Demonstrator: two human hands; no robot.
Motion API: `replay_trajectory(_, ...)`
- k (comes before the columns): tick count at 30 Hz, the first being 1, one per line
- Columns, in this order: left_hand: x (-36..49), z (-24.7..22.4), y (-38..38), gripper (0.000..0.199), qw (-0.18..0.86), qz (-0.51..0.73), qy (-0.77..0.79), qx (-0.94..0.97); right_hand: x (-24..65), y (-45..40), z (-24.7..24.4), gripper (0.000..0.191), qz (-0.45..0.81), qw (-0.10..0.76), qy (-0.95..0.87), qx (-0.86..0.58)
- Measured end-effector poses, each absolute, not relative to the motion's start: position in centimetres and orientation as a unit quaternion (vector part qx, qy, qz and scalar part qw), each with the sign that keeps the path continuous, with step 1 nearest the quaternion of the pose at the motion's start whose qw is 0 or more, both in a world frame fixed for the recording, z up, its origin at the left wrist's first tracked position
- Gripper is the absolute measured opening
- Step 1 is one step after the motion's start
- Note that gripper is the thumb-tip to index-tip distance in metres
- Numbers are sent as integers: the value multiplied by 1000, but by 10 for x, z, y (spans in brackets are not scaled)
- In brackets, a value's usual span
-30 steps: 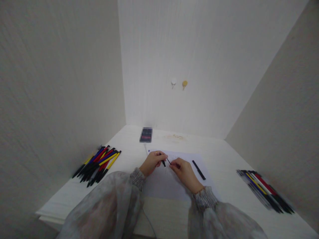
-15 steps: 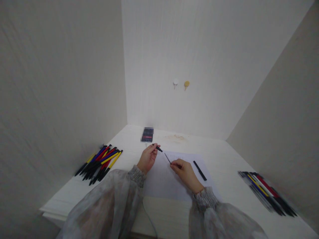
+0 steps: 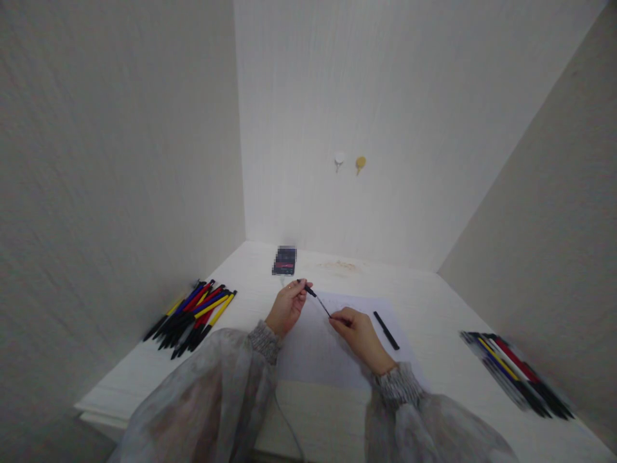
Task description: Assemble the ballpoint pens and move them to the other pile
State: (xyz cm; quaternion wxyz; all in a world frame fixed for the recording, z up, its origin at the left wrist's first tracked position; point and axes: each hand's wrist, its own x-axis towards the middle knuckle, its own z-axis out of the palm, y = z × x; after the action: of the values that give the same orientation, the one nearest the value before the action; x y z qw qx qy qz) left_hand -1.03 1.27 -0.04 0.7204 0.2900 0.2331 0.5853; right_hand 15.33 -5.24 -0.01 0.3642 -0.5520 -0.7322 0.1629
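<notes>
Over the white paper (image 3: 318, 360), my left hand (image 3: 288, 307) pinches a short black pen part (image 3: 310, 291) that points down to the right. My right hand (image 3: 354, 331) is closed on the lower end of a thin dark refill (image 3: 323, 307). The refill's upper end meets the tip of the black part; whether it is inside cannot be made out. A black pen barrel (image 3: 386, 330) lies on the paper to the right of my right hand.
A pile of coloured pens (image 3: 193, 315) lies at the left, and a row of pens (image 3: 518, 373) at the right. A phone (image 3: 285, 261) rests near the back wall. Two hooks, white (image 3: 339, 159) and yellow (image 3: 360, 163), are on that wall. A cable (image 3: 288, 424) runs near the front edge.
The gap between the black part and the refill has closed, with my left hand shifted slightly right and down. My right hand has barely moved.
</notes>
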Motion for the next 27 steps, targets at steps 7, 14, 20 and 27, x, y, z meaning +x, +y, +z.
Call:
replay_trajectory(7,-9,1,8,12,695,565,266,356,153,-53,0,17,151,358,-737,-553)
replay_trajectory(14,-2,1,-5,27,682,459,287,492,154,-54,5,18,91,398,-736,-540)
replay_trajectory(20,-2,-2,-3,29,648,440,325,530,159,-58,13,21,128,442,-684,-566)
replay_trajectory(27,1,-13,-1,25,617,385,290,622,159,-59,19,23,39,449,-747,-489)
